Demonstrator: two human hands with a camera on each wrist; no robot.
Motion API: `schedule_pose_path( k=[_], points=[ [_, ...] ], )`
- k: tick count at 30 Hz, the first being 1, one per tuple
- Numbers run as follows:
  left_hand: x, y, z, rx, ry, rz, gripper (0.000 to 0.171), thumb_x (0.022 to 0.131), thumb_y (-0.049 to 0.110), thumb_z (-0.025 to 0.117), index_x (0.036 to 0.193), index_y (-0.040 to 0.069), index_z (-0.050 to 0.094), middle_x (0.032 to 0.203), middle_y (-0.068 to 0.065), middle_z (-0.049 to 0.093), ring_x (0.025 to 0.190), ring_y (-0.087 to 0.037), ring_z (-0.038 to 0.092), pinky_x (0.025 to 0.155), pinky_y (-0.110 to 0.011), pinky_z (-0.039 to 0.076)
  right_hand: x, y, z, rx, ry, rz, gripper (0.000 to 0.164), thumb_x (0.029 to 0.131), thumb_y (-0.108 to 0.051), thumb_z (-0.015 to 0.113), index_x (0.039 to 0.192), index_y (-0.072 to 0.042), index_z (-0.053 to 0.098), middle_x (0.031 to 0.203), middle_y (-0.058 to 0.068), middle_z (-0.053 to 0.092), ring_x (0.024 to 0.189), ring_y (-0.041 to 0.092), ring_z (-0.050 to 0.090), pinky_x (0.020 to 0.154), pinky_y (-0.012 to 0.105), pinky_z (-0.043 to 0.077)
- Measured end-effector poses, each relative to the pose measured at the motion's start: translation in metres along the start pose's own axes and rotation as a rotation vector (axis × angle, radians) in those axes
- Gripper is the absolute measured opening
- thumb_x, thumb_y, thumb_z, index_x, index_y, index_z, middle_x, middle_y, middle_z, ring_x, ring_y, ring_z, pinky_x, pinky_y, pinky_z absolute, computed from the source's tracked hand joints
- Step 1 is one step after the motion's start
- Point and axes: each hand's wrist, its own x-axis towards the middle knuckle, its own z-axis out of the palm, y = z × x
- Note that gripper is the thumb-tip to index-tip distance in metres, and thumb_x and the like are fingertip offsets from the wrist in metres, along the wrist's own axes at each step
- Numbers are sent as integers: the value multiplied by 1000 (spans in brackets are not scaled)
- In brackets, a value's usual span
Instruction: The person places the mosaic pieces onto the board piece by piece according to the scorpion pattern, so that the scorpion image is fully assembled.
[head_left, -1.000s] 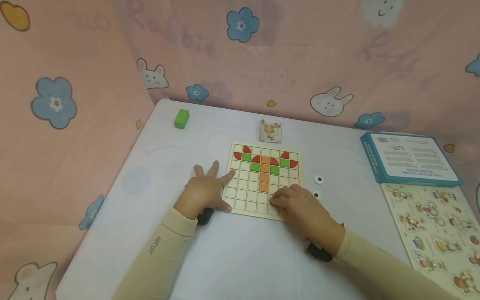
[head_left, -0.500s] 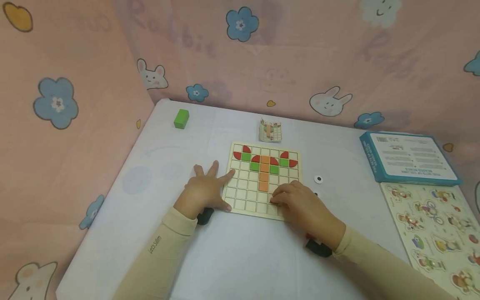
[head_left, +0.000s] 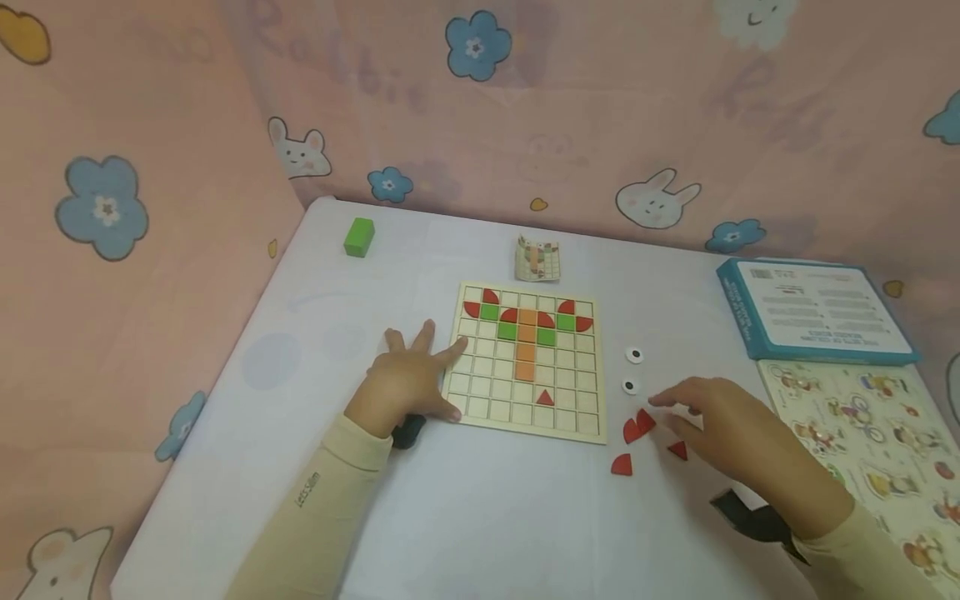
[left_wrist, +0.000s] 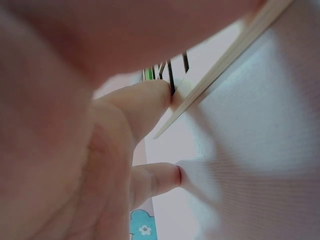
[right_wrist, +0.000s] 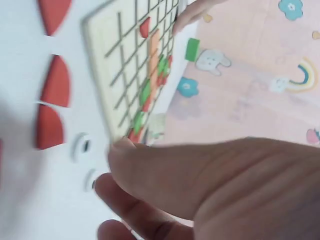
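A wooden grid board [head_left: 480,387] lies mid-table. My left hand [head_left: 405,375] is spread at its left edge, thumb and index finger touching the border; the left wrist view shows a fingertip [left_wrist: 160,92] against it. On the board, orange squares [head_left: 527,350] form a column, with green squares [head_left: 507,331] and red quarter-circles [head_left: 566,308] around the top. A red triangle [head_left: 545,398] sits in a lower cell. My right hand [head_left: 738,437] is right of the board over loose red quarter-circles [head_left: 622,465] and another red triangle [head_left: 678,451], holding nothing. Beside it lie two eye discs [head_left: 630,386].
A small pattern card [head_left: 537,260] stands behind the board. At the far left is a green block [head_left: 360,237]. On the right are a blue-edged box [head_left: 821,317] and a picture board [head_left: 870,433]. A pink curtain [head_left: 480,142] hangs behind the table.
My right hand has let go of the red triangle on the board and moved right to the loose red pieces, uncovering them. My left hand stays in place.
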Motion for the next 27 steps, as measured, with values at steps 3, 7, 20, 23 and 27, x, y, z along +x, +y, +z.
schedule_pose_path(
  k=[3, 7, 20, 23, 27],
  points=[
    [0, -1, 0, -5, 3, 3, 110, 67, 53, 88, 157, 41, 26, 169, -15, 6, 144, -61, 8, 93, -64, 49, -9, 15, 11, 16, -75, 79, 39, 86, -34, 78, 119, -15, 73, 120, 16, 69, 98, 32, 63, 75, 47, 58],
    [0, -1, 0, -7, 2, 1, 110, 67, 53, 88, 157, 42, 26, 169, -15, 6, 145, -62, 7, 93, -65, 48, -16, 27, 26, 22, -74, 156, 44, 82, -41, 81, 114, -12, 72, 108, 11, 68, 89, 25, 60, 69, 39, 55],
    [0, -1, 0, 0, 2, 3, 110, 68, 53, 88, 157, 42, 25, 169, -15, 6, 144, -61, 9, 91, -61, 51, -19, 33, 50, -11, 108, -21, 17, 82, -4, 79, 97, -13, 75, 92, 3, 69, 88, 26, 63, 86, 54, 55],
    [-1, -1, 0, 2, 1, 2, 110, 67, 53, 88, 157, 42, 26, 169, -15, 6, 144, -60, 10, 91, -60, 51, -19, 32, 52, -18, 114, -15, 20, 82, -1, 77, 97, -14, 74, 94, 5, 68, 90, 28, 63, 87, 55, 54],
    [-1, 0, 0, 2, -4, -4, 110, 67, 53, 88, 157, 42, 26, 169, -14, 6, 144, -59, 10, 91, -59, 51, -17, 26, 50, -16, 144, -43, 22, 83, 2, 76, 98, -14, 72, 96, 7, 67, 92, 29, 62, 88, 55, 54]
  ],
)
